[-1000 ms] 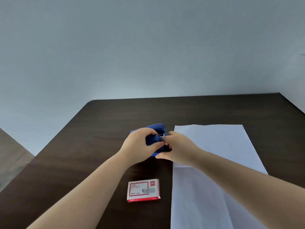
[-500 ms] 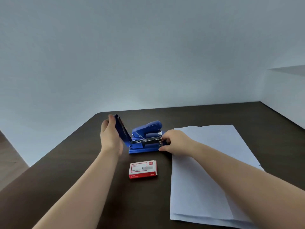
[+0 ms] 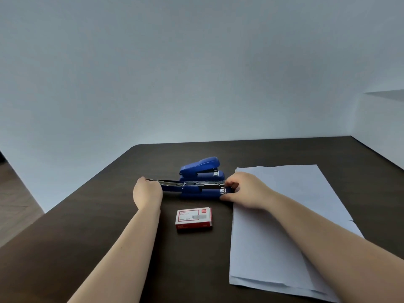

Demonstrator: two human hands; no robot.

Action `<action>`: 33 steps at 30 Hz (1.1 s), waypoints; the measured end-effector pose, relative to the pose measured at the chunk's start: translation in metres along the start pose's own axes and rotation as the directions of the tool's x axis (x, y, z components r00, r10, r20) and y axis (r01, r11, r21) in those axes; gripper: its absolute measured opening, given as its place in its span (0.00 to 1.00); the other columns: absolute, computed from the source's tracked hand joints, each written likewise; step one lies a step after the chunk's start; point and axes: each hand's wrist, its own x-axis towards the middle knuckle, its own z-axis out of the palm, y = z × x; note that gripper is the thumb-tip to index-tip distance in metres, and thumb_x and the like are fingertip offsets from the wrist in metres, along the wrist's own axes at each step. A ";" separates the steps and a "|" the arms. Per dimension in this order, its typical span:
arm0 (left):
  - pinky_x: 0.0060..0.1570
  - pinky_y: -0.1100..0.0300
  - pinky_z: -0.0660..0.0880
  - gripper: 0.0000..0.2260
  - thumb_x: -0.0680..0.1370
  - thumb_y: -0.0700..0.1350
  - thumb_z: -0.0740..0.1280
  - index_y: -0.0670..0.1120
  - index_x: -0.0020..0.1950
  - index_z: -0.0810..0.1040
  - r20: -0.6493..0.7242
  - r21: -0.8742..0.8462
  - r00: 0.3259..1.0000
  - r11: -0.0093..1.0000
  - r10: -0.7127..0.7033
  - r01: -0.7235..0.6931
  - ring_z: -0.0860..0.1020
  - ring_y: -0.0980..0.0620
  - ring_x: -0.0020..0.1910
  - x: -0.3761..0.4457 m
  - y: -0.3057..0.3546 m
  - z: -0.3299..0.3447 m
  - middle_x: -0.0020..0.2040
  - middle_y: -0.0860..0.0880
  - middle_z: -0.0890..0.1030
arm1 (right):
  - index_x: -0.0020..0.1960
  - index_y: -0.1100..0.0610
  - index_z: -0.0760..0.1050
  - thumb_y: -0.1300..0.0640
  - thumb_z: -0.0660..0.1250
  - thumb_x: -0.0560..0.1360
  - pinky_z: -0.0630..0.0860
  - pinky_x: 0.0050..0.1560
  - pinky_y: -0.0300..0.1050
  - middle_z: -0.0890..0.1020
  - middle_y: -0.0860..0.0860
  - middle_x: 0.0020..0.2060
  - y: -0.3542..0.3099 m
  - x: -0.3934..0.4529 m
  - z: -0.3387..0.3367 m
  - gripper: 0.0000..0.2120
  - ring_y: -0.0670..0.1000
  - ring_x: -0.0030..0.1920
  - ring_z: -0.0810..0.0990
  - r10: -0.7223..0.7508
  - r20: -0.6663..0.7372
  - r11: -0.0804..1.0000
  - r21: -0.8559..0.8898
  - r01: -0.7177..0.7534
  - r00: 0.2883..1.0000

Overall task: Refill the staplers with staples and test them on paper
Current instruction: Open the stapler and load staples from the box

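Note:
Two blue staplers sit mid-table. The near stapler (image 3: 200, 192) lies opened out flat, its metal staple channel exposed. Its lid (image 3: 168, 184) is swung back to the left, and my left hand (image 3: 147, 193) presses down on the lid's end. My right hand (image 3: 244, 190) pinches the front end of the near stapler's base. The far stapler (image 3: 200, 166) stands closed just behind it. A red and white staple box (image 3: 193, 219) lies closed in front of the staplers. White paper sheets (image 3: 282, 215) lie to the right, partly under my right forearm.
The dark wooden table (image 3: 109, 237) has its left edge close to my left arm, with floor beyond. A pale wall rises behind the far edge. A white ledge (image 3: 380, 119) juts in at the right.
My left hand has swung the near stapler's lid from closed, through upright, down flat to the left. My right hand stayed at the stapler's front end.

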 end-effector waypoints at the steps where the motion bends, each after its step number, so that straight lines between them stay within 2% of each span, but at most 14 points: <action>1: 0.47 0.45 0.73 0.10 0.74 0.31 0.52 0.34 0.46 0.72 0.000 0.024 1.000 1.000 0.012 -0.012 0.72 0.38 0.42 0.000 0.000 0.000 0.56 0.33 0.77 | 0.46 0.59 0.79 0.49 0.72 0.69 0.69 0.39 0.43 0.81 0.56 0.43 0.001 -0.001 0.000 0.14 0.50 0.39 0.75 0.001 -0.005 1.000 0.009 -0.001 1.000; 3: 0.57 0.42 0.72 0.13 0.74 0.33 0.53 0.32 0.55 0.73 0.020 0.076 1.000 0.997 0.022 -0.024 0.74 0.36 0.54 0.005 -0.004 0.003 0.64 0.34 0.74 | 0.47 0.59 0.79 0.49 0.73 0.69 0.69 0.40 0.43 0.82 0.57 0.44 0.002 -0.002 0.001 0.14 0.50 0.39 0.75 -0.001 -0.016 1.000 0.025 0.001 1.000; 5: 0.68 0.45 0.67 0.18 0.77 0.37 0.56 0.35 0.66 0.71 0.036 0.124 0.995 0.987 0.094 -0.098 0.65 0.40 0.71 0.005 -0.009 0.005 0.73 0.41 0.66 | 0.53 0.56 0.78 0.50 0.73 0.69 0.70 0.42 0.41 0.81 0.53 0.47 0.001 -0.005 0.002 0.16 0.49 0.43 0.76 -0.013 -0.039 0.998 0.059 0.016 0.999; 6: 0.69 0.50 0.64 0.18 0.78 0.41 0.59 0.39 0.67 0.73 0.024 0.121 0.985 0.978 0.171 -0.173 0.62 0.43 0.73 0.002 -0.009 0.002 0.74 0.43 0.66 | 0.57 0.54 0.77 0.50 0.74 0.68 0.70 0.42 0.37 0.79 0.50 0.48 0.000 -0.006 0.000 0.19 0.47 0.44 0.76 -0.024 -0.077 0.997 0.074 0.030 0.997; 7: 0.66 0.55 0.65 0.16 0.79 0.45 0.62 0.43 0.65 0.76 0.028 0.095 0.965 0.961 0.259 -0.261 0.65 0.46 0.71 -0.003 -0.007 -0.003 0.71 0.45 0.70 | 0.58 0.52 0.76 0.49 0.74 0.68 0.68 0.41 0.34 0.77 0.47 0.45 -0.003 -0.008 -0.003 0.20 0.44 0.42 0.74 -0.044 -0.135 0.995 0.088 0.056 0.990; 9: 0.53 0.64 0.69 0.08 0.76 0.50 0.68 0.49 0.51 0.82 0.189 -0.093 0.895 0.915 0.404 -0.394 0.77 0.53 0.55 -0.013 0.000 -0.017 0.56 0.48 0.81 | 0.53 0.51 0.76 0.46 0.74 0.67 0.66 0.36 0.33 0.73 0.45 0.38 -0.012 -0.012 -0.014 0.18 0.43 0.36 0.71 -0.079 -0.203 0.981 0.159 0.112 0.976; 10: 0.48 0.65 0.70 0.06 0.74 0.51 0.70 0.51 0.45 0.83 0.347 -0.204 0.819 0.889 0.458 -0.410 0.78 0.57 0.47 -0.018 0.002 -0.024 0.48 0.51 0.84 | 0.50 0.51 0.76 0.45 0.75 0.66 0.67 0.35 0.34 0.73 0.45 0.35 -0.016 -0.014 -0.019 0.17 0.43 0.34 0.70 -0.087 -0.161 0.969 0.214 0.121 0.983; 11: 0.46 0.64 0.72 0.03 0.71 0.52 0.72 0.53 0.41 0.84 0.515 -0.225 0.700 0.866 0.495 -0.447 0.79 0.59 0.42 -0.023 0.004 -0.031 0.42 0.53 0.85 | 0.48 0.51 0.77 0.45 0.75 0.65 0.68 0.35 0.36 0.74 0.45 0.34 -0.022 -0.017 -0.023 0.16 0.44 0.33 0.71 -0.104 -0.067 0.960 0.254 0.118 0.992; 13: 0.46 0.62 0.74 0.07 0.65 0.56 0.76 0.57 0.39 0.84 0.767 -0.145 0.466 0.826 0.441 -0.544 0.79 0.60 0.42 -0.025 0.006 -0.036 0.40 0.58 0.84 | 0.48 0.49 0.77 0.43 0.76 0.64 0.70 0.36 0.37 0.75 0.45 0.35 -0.031 -0.022 -0.023 0.18 0.44 0.34 0.72 -0.145 0.192 0.974 0.200 0.106 0.971; 14: 0.48 0.62 0.75 0.11 0.62 0.59 0.76 0.58 0.41 0.83 0.842 -0.107 0.382 0.811 0.381 -0.575 0.80 0.59 0.44 -0.025 0.005 -0.035 0.42 0.59 0.83 | 0.51 0.49 0.77 0.42 0.76 0.63 0.70 0.36 0.38 0.75 0.44 0.36 -0.034 -0.024 -0.020 0.20 0.44 0.35 0.73 -0.153 0.300 0.984 0.134 0.117 0.942; 17: 0.54 0.64 0.74 0.21 0.59 0.60 0.76 0.61 0.49 0.77 0.937 -0.020 0.251 0.753 0.243 -0.657 0.77 0.59 0.53 -0.029 0.005 -0.032 0.52 0.60 0.78 | 0.58 0.48 0.75 0.42 0.76 0.63 0.71 0.38 0.38 0.74 0.42 0.38 -0.038 -0.025 -0.012 0.26 0.44 0.37 0.73 -0.159 0.395 0.987 0.050 0.152 0.905; 21: 0.52 0.63 0.75 0.19 0.65 0.54 0.78 0.59 0.51 0.75 0.922 0.016 0.281 0.699 0.267 -0.715 0.76 0.56 0.53 -0.031 0.005 -0.029 0.52 0.59 0.76 | 0.53 0.49 0.78 0.42 0.75 0.65 0.69 0.36 0.36 0.75 0.43 0.36 -0.035 -0.023 -0.007 0.20 0.43 0.36 0.73 -0.172 0.343 0.985 0.037 0.170 0.923; 26: 0.49 0.64 0.74 0.17 0.65 0.54 0.77 0.57 0.50 0.77 0.896 0.005 0.322 0.719 0.305 -0.695 0.77 0.56 0.51 -0.033 0.001 -0.026 0.51 0.57 0.78 | 0.48 0.48 0.79 0.42 0.75 0.65 0.68 0.34 0.36 0.75 0.43 0.33 -0.032 -0.022 -0.002 0.16 0.43 0.32 0.72 -0.169 0.301 0.985 0.087 0.150 0.939; 33: 0.50 0.64 0.75 0.16 0.66 0.53 0.78 0.56 0.51 0.78 0.879 0.016 0.369 0.756 0.300 -0.654 0.78 0.57 0.51 -0.022 0.000 -0.032 0.51 0.57 0.78 | 0.46 0.52 0.76 0.47 0.75 0.66 0.72 0.37 0.37 0.75 0.43 0.35 -0.031 -0.024 -0.010 0.15 0.44 0.35 0.74 -0.133 0.272 0.990 0.078 0.116 0.953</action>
